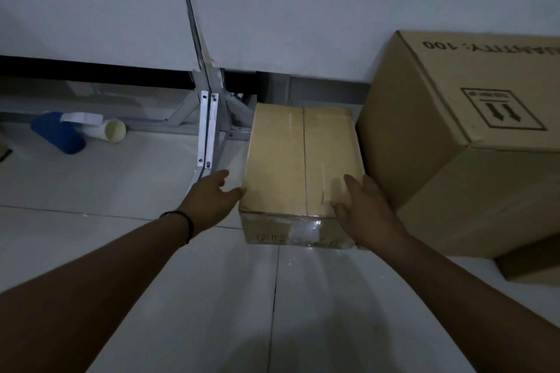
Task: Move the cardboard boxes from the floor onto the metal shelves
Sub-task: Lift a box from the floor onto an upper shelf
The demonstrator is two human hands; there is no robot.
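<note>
Step in hand, as judged: taking hold of the small taped cardboard box (301, 166) for a lift off the floor (188, 297). Box sits flat on the tiled floor, far end near the wall, left side just beside the foot of the metal frame post (207, 133), right side just beside the large cardboard box (460, 136); whether the two boxes touch cannot be told. Left hand (209, 203): fingers straight and loosely spread, tips at the box's near left top edge, touching or all but touching; not wrapped round anything. Right hand (368, 212): fingers straight and slightly spread, lying flat on the near right corner of the box top, palm over the corner. No grip yet on either side. To do it well: slide each hand down to opposite side faces, low, and press inward evenly before lifting. The gap on the right is tight, so drawing the box toward the near side first would probably free room for the right fingers. Glossy tape on the near face may be slippery; bare cardboard is the better hold.
</note>
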